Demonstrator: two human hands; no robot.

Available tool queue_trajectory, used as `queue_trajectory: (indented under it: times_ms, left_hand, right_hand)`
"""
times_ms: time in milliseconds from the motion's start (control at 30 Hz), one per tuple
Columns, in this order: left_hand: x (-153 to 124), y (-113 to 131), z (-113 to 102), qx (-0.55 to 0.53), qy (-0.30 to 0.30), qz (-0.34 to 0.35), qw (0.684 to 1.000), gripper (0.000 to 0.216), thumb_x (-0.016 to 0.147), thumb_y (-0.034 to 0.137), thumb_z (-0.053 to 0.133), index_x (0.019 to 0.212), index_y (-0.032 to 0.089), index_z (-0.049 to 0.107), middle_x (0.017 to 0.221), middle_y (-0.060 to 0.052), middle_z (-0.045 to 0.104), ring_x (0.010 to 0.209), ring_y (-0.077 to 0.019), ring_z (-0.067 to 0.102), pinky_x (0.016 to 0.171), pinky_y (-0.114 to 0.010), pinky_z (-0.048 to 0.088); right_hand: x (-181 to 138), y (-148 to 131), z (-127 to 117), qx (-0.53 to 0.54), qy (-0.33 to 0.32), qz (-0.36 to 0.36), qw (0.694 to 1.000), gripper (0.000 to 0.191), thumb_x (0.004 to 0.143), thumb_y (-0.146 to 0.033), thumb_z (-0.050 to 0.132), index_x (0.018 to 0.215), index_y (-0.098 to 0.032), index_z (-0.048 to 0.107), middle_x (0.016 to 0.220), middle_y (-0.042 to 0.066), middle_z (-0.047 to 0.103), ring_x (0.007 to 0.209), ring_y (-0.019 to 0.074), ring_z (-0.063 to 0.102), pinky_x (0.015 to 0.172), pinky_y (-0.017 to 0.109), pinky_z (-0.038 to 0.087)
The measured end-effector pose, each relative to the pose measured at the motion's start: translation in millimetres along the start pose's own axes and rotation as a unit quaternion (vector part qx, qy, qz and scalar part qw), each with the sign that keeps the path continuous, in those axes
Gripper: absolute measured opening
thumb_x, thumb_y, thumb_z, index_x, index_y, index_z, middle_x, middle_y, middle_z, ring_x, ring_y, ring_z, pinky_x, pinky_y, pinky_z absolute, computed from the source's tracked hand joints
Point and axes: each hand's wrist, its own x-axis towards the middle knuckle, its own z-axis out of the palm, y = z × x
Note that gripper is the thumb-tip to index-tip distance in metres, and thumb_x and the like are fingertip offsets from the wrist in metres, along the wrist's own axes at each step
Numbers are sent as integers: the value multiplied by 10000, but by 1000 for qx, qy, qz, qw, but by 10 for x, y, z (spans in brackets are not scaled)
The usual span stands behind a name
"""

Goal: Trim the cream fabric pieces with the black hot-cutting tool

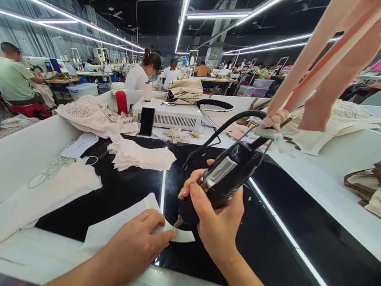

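- Fabric piece (pixel 126 228) lies flat on the black tabletop (pixel 269 239), left hand (pixel 138 241) fingers pressing its edge.
- Right hand (pixel 215 221) grips a black handheld tool (pixel 222 181), tip seemingly touching the cloth.

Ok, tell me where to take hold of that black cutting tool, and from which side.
Take the black tool round its thick lower body, from the right, as the right hand does. It tilts tip-down toward the white fabric, its cable leaves the top end, and the left hand fills the other side.
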Motion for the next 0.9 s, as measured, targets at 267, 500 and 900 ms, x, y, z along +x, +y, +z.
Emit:
queue_trajectory:
  times_ms: [267,500,900]
  left_hand:
    - [-12,-15,37,-2,23,-5,1000,250,1019,79,565,1193,189,707,1043,-103,641,936,-241,662,773,-331,641]
    - [-11,6,27,-9,15,-17,1000,247,1014,83,599,1204,192,714,1043,-99,654,939,-241,675,769,-324,641]
    - [6,-53,55,-14,-12,-42,999,295,954,89,709,1223,211,704,1085,-82,688,958,-244,705,806,-334,646]
  right_hand:
    - [-6,75,40,-1,-11,11,1000,313,852,-228,776,1061,-286,550,777,-85,686,556,115,652,552,260,608]
    - [8,101,57,15,-7,8,1000,313,848,-231,783,1049,-292,551,765,-96,674,564,109,643,566,256,612]
    - [102,102,-62,-90,-2,9,996,385,829,-392,830,1086,-288,563,820,-61,698,617,150,686,636,307,619]
